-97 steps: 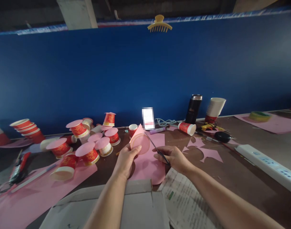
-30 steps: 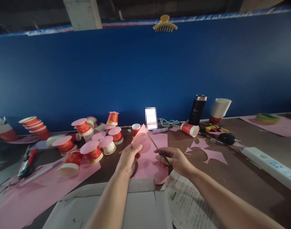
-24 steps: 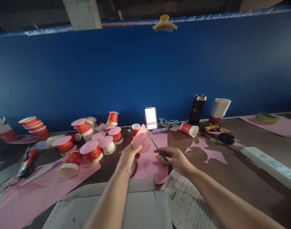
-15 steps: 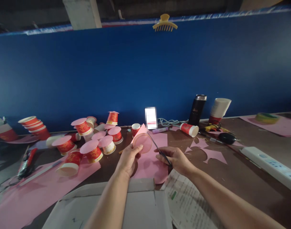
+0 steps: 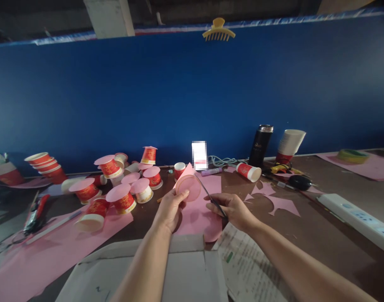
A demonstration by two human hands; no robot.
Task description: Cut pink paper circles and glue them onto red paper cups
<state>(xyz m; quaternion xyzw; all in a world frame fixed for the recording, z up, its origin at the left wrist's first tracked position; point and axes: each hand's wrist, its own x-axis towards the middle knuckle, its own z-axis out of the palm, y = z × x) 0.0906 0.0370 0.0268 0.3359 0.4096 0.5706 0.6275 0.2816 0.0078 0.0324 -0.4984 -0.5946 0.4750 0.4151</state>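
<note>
Beside many pink-capped red paper cups (image 5: 121, 200), the left hand (image 5: 170, 209) gripped a pink-covered cup (image 5: 187, 188); the right hand (image 5: 232, 208) grasped black scissors (image 5: 210, 197), trimming apparently unfinished.

Both bare forearms come in from the bottom edge and converge toward the middle of the view. The left forearm runs up toward 12 o'clock, leaning slightly toward 1; the left hand (image 5: 170, 209) is raised with its back to the camera, fingers curled and the thumb stretched toward 1 o'clock in a pinching grip. The right forearm enters from about 5 o'clock and points toward 10 o'clock. The right hand (image 5: 232, 208) lies lower, knuckles up, fingers folded inward in a closed grip, wrist nearly straight. The two hands are near each other but not touching.
</note>
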